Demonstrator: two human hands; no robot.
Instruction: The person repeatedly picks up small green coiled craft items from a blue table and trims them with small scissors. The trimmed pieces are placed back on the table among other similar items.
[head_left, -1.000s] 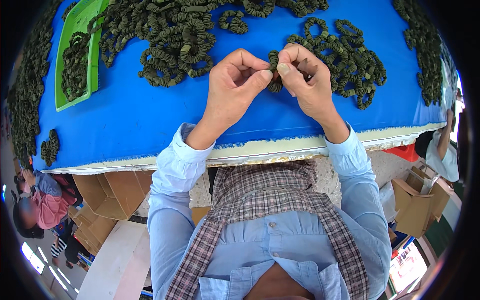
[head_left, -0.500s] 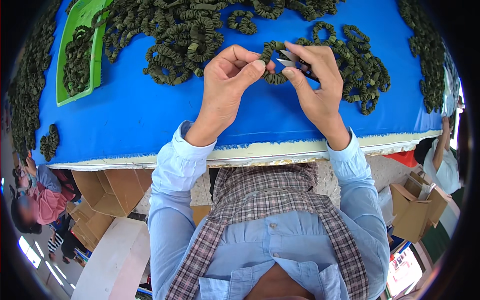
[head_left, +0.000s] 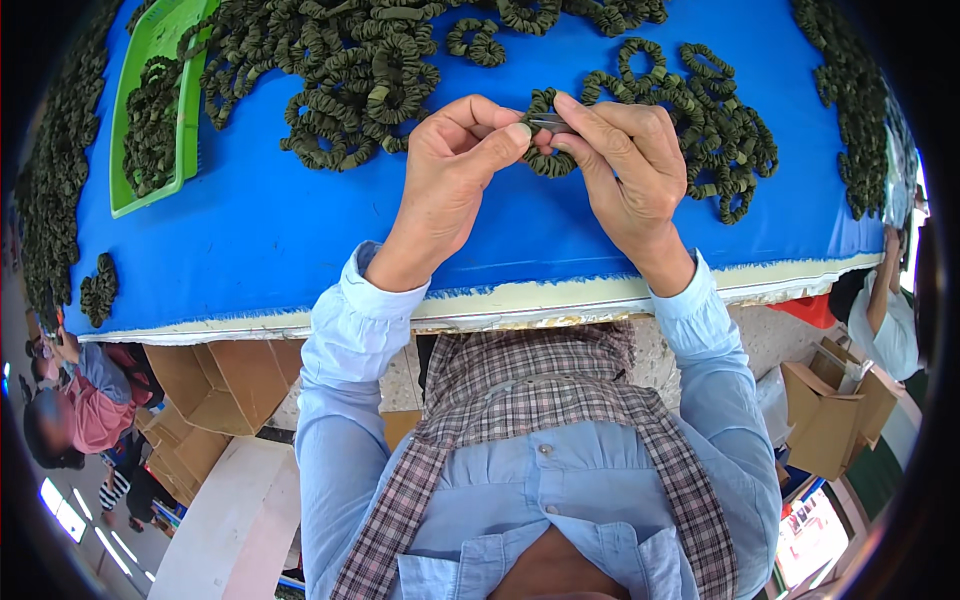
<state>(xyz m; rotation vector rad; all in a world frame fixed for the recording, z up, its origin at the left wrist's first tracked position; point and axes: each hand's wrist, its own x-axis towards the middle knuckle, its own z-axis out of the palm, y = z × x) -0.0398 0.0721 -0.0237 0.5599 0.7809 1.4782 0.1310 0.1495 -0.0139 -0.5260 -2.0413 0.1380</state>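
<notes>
Between thumb and fingers, my left hand (head_left: 455, 160) pinches a dark green hair scrunchie (head_left: 553, 165) just above the blue-covered table. My right hand (head_left: 632, 160) is closed around small thread snips (head_left: 550, 122). Their pointed metal blades are together and reach toward the scrunchie beside my left fingertips. Whether the tips touch the fabric or a thread is too small to tell. My right fingers hide most of the snips' dark handle. Just beyond my right hand lies a loose pile of similar scrunchies (head_left: 735, 140).
A larger heap of scrunchies (head_left: 340, 60) covers the table's far left-middle. At left stands a green plastic basket (head_left: 190, 130) with more inside. One small scrunchie bundle (head_left: 98, 290) lies near the left front edge. Cardboard boxes (head_left: 225, 385) sit below, and other people are at both sides.
The snips' blades were spread apart and have closed together, moving slightly left toward the scrunchie. My left hand keeps its pinch almost in place.
</notes>
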